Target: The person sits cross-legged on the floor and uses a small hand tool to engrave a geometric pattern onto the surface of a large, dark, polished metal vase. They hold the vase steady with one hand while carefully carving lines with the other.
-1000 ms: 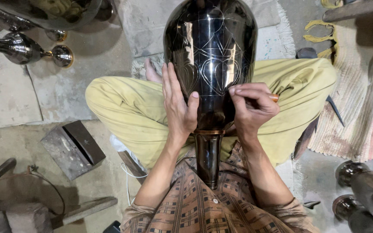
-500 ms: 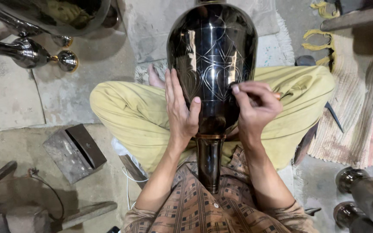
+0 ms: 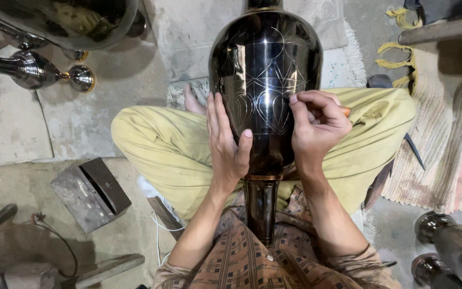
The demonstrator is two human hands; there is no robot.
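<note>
Vase: large black vase [image 3: 266, 69] with fine engraved line patterns, lying across the person's lap, narrow end toward the body.
Left hand: left hand [image 3: 226, 144] lies flat and spread against the vase's side, grip apart.
Right hand: right hand [image 3: 316, 126] has its grip clamped on a small orange-handled tool [image 3: 345, 111], fingertips at the vase's surface.
Nearby: metal block [image 3: 89, 192] on the floor, striped rug [image 3: 445, 134] to the right.

Over the last second the right hand [image 3: 316, 126] has slid slightly up the black vase [image 3: 266, 80], its fingers curling tighter. The left hand [image 3: 225, 139] has flattened, thumb spread wider across the engraved body.
</note>
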